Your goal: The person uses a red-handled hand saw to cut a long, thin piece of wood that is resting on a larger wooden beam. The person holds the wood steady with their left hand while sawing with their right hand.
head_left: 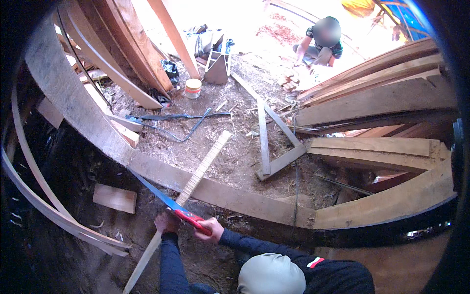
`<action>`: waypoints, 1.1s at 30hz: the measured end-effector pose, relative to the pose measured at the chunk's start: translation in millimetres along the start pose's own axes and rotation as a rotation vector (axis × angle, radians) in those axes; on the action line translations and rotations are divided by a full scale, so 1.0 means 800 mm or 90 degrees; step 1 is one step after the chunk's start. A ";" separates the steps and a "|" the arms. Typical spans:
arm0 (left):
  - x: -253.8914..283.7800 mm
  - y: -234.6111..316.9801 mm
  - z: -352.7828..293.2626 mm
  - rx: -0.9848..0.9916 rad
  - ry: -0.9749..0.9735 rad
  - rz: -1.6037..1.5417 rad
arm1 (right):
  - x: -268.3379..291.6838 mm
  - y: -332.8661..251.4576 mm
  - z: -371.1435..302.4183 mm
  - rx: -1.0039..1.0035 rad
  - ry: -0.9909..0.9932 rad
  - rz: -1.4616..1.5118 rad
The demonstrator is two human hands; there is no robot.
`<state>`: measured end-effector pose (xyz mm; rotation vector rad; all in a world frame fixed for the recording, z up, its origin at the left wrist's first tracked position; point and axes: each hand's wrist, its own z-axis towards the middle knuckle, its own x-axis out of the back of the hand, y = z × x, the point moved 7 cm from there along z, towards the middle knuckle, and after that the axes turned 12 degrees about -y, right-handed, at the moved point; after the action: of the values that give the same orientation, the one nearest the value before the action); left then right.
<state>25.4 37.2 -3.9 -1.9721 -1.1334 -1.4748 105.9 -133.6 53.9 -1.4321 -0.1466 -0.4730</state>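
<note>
My right hand (211,230) is wrapped round the red handle of a handsaw (155,190). Its bluish blade points up and to the left, crossing over a narrow wooden strip (203,169). Just below the blade, my left hand (167,223) grips that strip, though its fingers are partly in shadow. The strip slants from the lower left to the upper middle and lies across a long curved plank (235,200). Whether the teeth have cut into the wood cannot be made out.
A short wood block (115,198) lies left of my hands. Beyond the plank are a triangular wooden frame (264,142), a small tub (193,88) and black strapping (196,127). Boards (372,105) are stacked at right. Another person (320,46) crouches at the far right.
</note>
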 end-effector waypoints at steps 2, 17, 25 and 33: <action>0.015 -0.025 0.001 0.030 -0.001 0.029 | -0.024 -0.001 -0.006 0.011 -0.003 0.005; 0.042 -0.040 0.005 0.073 0.050 0.038 | -0.019 -0.024 -0.030 0.059 -0.027 0.079; 0.020 -0.039 0.007 0.036 0.083 0.029 | -0.013 -0.023 0.039 0.056 0.003 0.010; 0.022 -0.010 0.008 0.050 0.039 0.005 | 0.013 -0.027 -0.045 -0.063 -0.041 0.049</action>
<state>24.3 52.9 9.4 -1.8640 -1.1396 -1.4534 100.1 -172.5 72.5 -1.5448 -0.1211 -0.3760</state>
